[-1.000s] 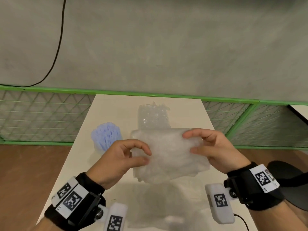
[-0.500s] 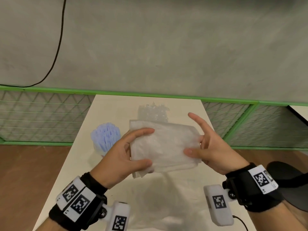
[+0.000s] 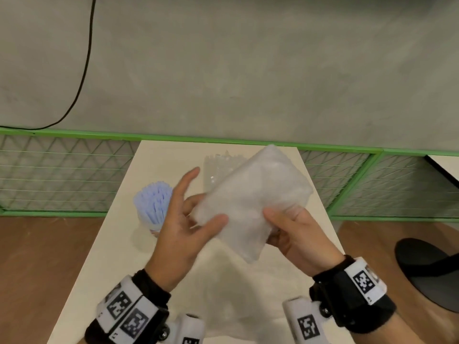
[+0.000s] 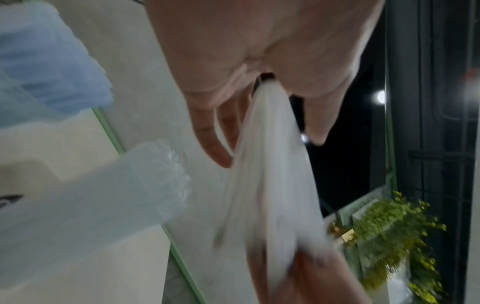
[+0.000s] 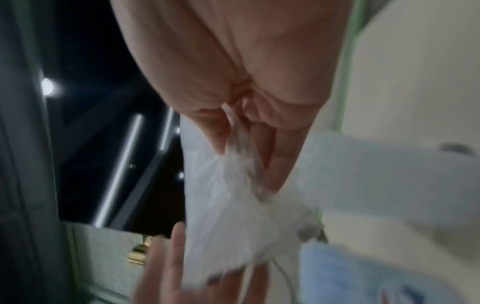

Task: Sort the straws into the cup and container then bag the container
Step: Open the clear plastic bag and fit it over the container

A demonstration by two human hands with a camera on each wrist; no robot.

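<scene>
I hold a translucent white plastic bag (image 3: pixel 250 204) folded flat above the table, tilted with one corner up and to the far right. My left hand (image 3: pixel 206 209) pinches its left edge with the thumb in front and fingers behind, while the index finger points up, off the bag. At the bag's lower right edge my right hand (image 3: pixel 275 224) pinches it. The left wrist view shows the bag (image 4: pixel 270 185) running from thumb and fingers. A cup of blue straws (image 3: pixel 154 202) stands left. The clear container of clear straws (image 3: pixel 218 170) is partly hidden behind the bag.
The narrow cream table (image 3: pixel 173 281) runs away from me, with brown floor on both sides. A green mesh fence (image 3: pixel 64 175) crosses behind it below a grey wall. A black stool seat (image 3: pixel 429 271) sits low at the right.
The bag has turned from level to diagonal, its far right corner rising. My left index finger has lifted off it, and my right hand has shifted down to its lower edge.
</scene>
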